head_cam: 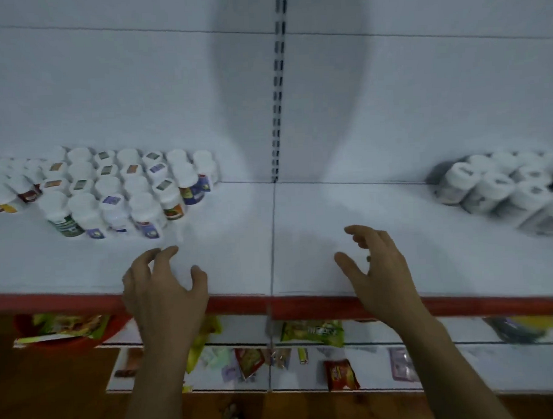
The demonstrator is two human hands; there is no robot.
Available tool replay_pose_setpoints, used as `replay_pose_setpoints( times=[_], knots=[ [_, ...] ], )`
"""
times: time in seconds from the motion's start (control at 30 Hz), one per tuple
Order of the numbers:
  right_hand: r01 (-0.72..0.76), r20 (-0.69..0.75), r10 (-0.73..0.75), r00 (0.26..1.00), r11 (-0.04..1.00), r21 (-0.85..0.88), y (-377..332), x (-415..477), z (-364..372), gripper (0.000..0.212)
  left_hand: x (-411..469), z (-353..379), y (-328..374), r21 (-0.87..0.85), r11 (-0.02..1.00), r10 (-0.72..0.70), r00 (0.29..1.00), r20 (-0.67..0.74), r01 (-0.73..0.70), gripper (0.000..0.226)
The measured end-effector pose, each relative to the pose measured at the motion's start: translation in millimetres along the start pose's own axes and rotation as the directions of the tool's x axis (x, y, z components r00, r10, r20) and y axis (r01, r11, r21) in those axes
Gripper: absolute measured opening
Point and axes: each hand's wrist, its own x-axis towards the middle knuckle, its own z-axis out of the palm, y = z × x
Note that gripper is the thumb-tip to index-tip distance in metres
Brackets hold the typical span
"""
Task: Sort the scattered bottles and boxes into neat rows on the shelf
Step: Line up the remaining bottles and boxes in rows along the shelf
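A white shelf [301,233] with a red front edge spans the view. Several small white-capped bottles [116,187] with coloured labels stand packed in rows at the left back. Another cluster of white bottles [502,190] stands at the far right. My left hand [164,293] hovers over the shelf's front, just in front of the left bottle group, fingers loosely curved and holding nothing. My right hand [379,271] hovers right of the shelf's middle seam, fingers spread and loosely bent, also holding nothing. No boxes are plainly visible.
A slotted upright [278,92] runs down the white back wall. Below the red edge [304,306], lower shelves hold snack packets [310,333] and sachets. A red bowl [68,332] with packets sits at the lower left. The floor is brown wood.
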Motion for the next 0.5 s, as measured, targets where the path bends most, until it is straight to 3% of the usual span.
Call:
replay_pose_setpoints(
  times=[0.1,0.2,0.33,0.5],
  knots=[
    [-0.127,-0.164,0.131,0.978,0.991,0.036,64.3,-41.9,-76.7,0.041,-47.6,36.7,69.1,-0.078,0.991,0.113,0.992,0.054,-0.109,0.04],
    [-0.247,-0.283,0.235,0.93,0.969,-0.006,125.1,-74.4,-149.9,0.038,-96.4,82.1,149.3,-0.202,0.944,0.299,0.933,0.201,-0.26,0.044],
    [-0.396,-0.383,0.352,0.854,0.918,-0.039,188.7,-108.4,-240.6,0.043,-158.4,131.8,258.4,-0.354,0.825,0.557,0.742,0.373,-0.441,0.047],
    [-0.513,-0.415,0.443,0.795,0.856,-0.067,259.8,-144.0,-330.1,0.049,-203.5,179.2,380.5,-0.357,0.629,0.773,0.503,0.387,-0.691,0.044]
  ],
)
